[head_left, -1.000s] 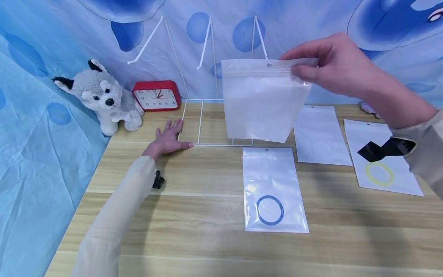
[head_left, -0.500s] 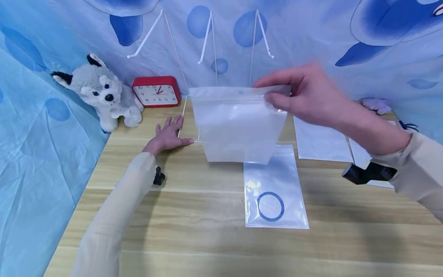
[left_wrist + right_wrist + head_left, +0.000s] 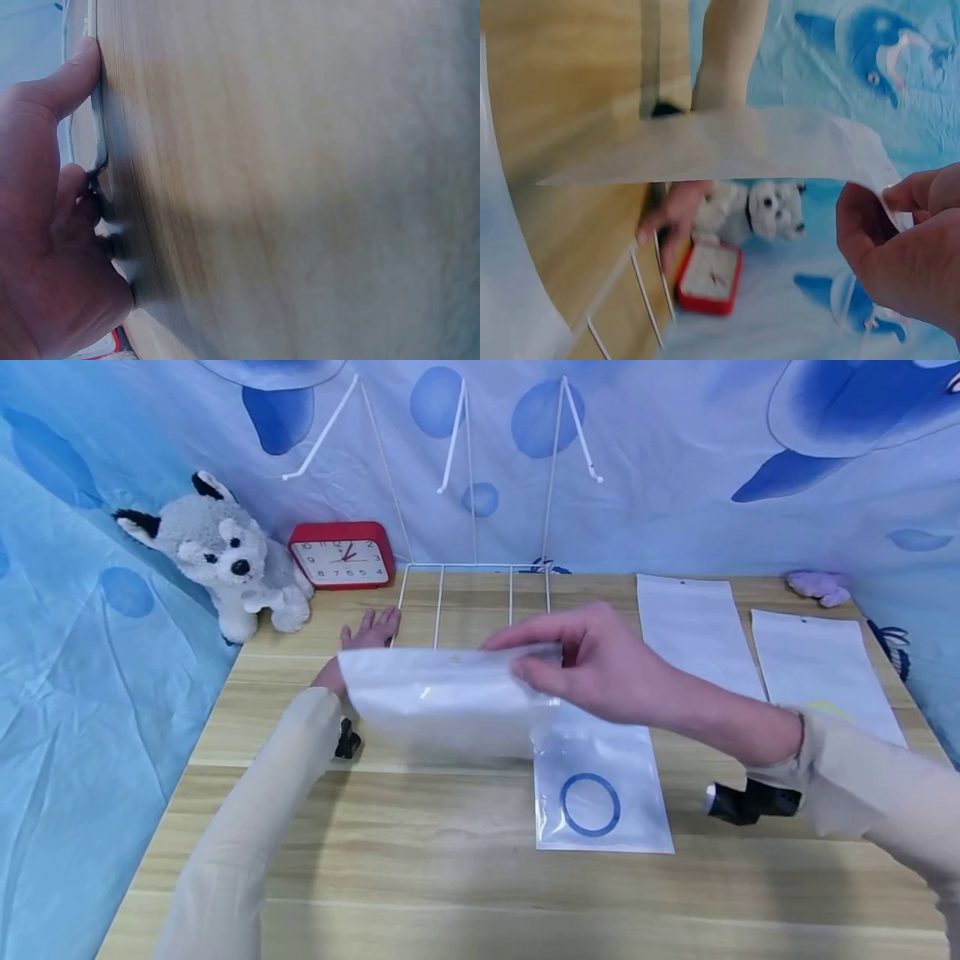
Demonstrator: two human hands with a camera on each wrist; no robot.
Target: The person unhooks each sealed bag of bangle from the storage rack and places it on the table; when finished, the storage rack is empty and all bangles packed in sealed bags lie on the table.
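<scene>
My right hand [image 3: 592, 668] pinches the top edge of a white, translucent zip-lock bag [image 3: 442, 702], blurred and held in the air over the table. The right wrist view shows this bag edge-on, a thin sheet, with the fingertips at its end. My left hand [image 3: 372, 628] rests at the left side of a white wire rack [image 3: 472, 565], partly hidden by the bag. Seen from the left wrist, the thumb [image 3: 75, 75] lies along the rack's wire. Flat on the table, partly under the raised bag, lies another zip-lock bag [image 3: 637, 777] with a blue ring [image 3: 564, 806].
Two more zip-lock bags [image 3: 690, 618] [image 3: 817, 652] lie at the right; the outer one shows some yellow. Three bare hooks [image 3: 322, 439] rise from the rack. A red clock [image 3: 345, 578] and a plush husky [image 3: 247, 568] stand back left. A purple object [image 3: 819, 587] sits back right.
My right hand has brought the bag away from the rack's right hook, down and to the left, closer to me. The left hand has stayed at the rack.
</scene>
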